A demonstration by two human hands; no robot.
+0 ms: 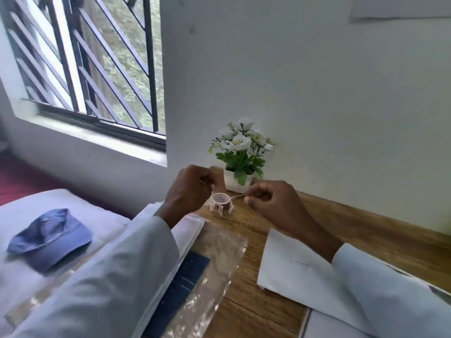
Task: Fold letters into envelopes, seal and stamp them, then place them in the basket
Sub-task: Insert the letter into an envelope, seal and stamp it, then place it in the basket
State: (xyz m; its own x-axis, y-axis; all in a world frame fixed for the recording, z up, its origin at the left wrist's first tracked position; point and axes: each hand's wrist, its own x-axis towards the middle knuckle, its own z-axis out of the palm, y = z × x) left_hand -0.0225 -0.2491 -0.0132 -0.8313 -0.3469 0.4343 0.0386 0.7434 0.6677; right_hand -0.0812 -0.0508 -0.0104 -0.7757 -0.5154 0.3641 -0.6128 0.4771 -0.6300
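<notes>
The left hand is raised over the far part of the bench, its fingers curled in with thumb and forefinger pressed together; what they pinch is too small to tell. The right hand is level with it, fingers bent, thumb and forefinger nipping the end of a thin pale strip that runs back to a small roll of stamps. The roll sits between the two hands, on or just above the wood, with a short tail of stamps hanging at its front. Both arms wear pale sleeves.

Under the right forearm lies a white envelope, flat on the bench, its near corner reaching toward a second white sheet at the bottom edge. Under the left forearm is a stack of white paper, and just beside it a clear plastic sleeve with a dark blue card showing through.

Behind the hands, against the white wall, stands a small white pot of white flowers. To the left, off the bench, a blue cap rests on a white cushion. Above that is a barred window with greenery outside.
</notes>
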